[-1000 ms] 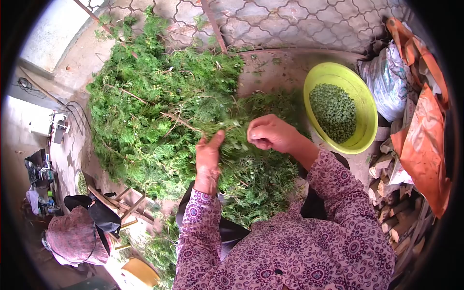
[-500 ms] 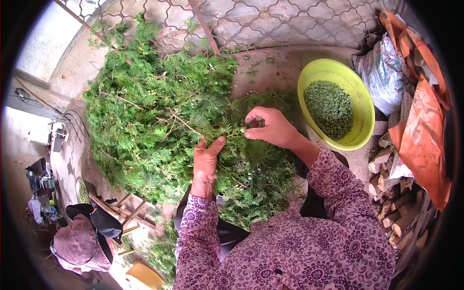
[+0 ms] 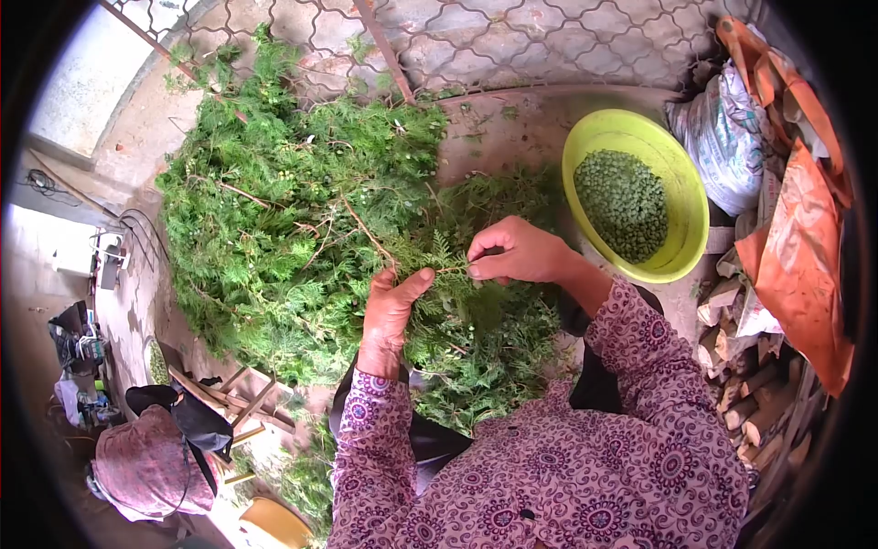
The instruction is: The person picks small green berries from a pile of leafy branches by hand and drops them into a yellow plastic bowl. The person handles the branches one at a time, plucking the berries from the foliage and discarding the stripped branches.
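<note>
Over a large heap of green leafy branches [image 3: 274, 210], my left hand [image 3: 391, 306] grips a thin brown-stemmed branch [image 3: 364, 229] between thumb and fingers. My right hand [image 3: 517, 252] is pinched at a side sprig of that branch, just to the right of my left hand; anything small inside the pinch is hidden. A yellow-green basin [image 3: 681, 192] stands to the right of my right hand, with many small green berries [image 3: 622, 201] in it.
Wire mesh [image 3: 549, 46] runs behind the heap. White sacks [image 3: 722, 137], an orange sheet [image 3: 796, 274] and stacked firewood [image 3: 764, 412] line the right side. Another person [image 3: 151, 462] is at the lower left, near a yellow container [image 3: 274, 524].
The branch has turned more upright. My right hand has moved slightly down and closed on the sprig. The other person at the lower left has shifted posture.
</note>
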`<action>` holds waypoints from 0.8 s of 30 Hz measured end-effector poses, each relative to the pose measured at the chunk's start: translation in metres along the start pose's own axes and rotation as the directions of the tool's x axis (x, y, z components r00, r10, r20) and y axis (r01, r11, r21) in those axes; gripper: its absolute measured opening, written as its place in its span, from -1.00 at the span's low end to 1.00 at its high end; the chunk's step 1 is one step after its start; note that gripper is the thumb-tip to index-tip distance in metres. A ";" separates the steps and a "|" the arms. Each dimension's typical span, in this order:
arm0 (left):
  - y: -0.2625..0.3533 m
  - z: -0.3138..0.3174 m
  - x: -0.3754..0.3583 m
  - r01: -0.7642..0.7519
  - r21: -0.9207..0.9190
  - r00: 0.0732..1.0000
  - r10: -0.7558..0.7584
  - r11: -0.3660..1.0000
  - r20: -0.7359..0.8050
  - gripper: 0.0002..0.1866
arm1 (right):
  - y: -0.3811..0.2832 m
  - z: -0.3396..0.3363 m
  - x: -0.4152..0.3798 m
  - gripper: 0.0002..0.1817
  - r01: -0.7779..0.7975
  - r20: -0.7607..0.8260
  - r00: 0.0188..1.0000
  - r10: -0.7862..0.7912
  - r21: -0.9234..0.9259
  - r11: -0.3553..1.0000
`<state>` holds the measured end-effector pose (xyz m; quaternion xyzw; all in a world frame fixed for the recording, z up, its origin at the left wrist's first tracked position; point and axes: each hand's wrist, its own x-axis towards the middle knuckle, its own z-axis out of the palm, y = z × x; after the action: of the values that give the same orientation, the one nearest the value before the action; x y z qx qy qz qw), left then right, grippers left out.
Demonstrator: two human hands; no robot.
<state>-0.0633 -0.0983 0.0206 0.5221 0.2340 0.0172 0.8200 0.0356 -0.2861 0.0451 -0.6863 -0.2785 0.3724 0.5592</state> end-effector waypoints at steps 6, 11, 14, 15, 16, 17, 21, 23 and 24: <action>0.012 -0.020 0.008 0.032 -0.068 0.999 -0.033 0.997 -0.024 -0.42 | 0.001 -0.033 -0.021 -0.87 -0.051 -0.080 0.995 0.057 0.074 0.996; 0.013 -0.009 0.004 0.020 -0.101 0.975 -0.042 0.995 -0.219 -0.17 | 0.004 -0.024 -0.018 -0.78 -0.063 -0.066 0.993 0.094 0.373 0.926; 0.011 -0.009 0.007 0.037 -0.125 0.972 -0.064 0.991 -0.225 -0.15 | 0.018 -0.011 -0.005 -0.76 -0.169 -0.012 0.983 0.182 0.318 0.933; 0.007 -0.012 0.009 0.027 -0.147 0.981 -0.054 0.989 -0.185 -0.15 | 0.018 -0.007 -0.004 -0.73 -0.175 -0.013 0.982 0.188 0.310 0.935; 0.005 -0.012 0.010 0.019 -0.169 0.988 -0.045 0.985 -0.146 -0.16 | 0.017 -0.004 -0.003 -0.73 -0.175 -0.013 0.982 0.188 0.310 0.935; 0.006 -0.010 0.009 0.008 -0.159 0.990 -0.030 0.987 -0.138 -0.16 | 0.011 -0.001 -0.003 -0.70 -0.164 -0.029 0.983 0.183 0.323 0.932; 0.006 -0.007 0.005 0.072 -0.154 0.985 -0.094 0.985 -0.142 -0.17 | 0.011 0.009 0.003 -0.64 -0.085 -0.098 0.988 0.119 0.303 0.949; 0.007 -0.003 0.002 0.041 -0.107 0.991 -0.054 0.993 -0.122 -0.17 | 0.017 0.009 0.007 -0.65 -0.098 -0.066 0.990 0.124 0.311 0.946; 0.008 -0.002 0.001 0.039 -0.107 0.991 -0.053 0.993 -0.123 -0.17 | 0.019 0.009 0.009 -0.65 -0.112 -0.032 0.991 0.129 0.316 0.942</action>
<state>-0.0609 -0.0928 0.0267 0.4707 0.2960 0.0434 0.8300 0.0328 -0.2784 0.0245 -0.6140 -0.1584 0.4274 0.6444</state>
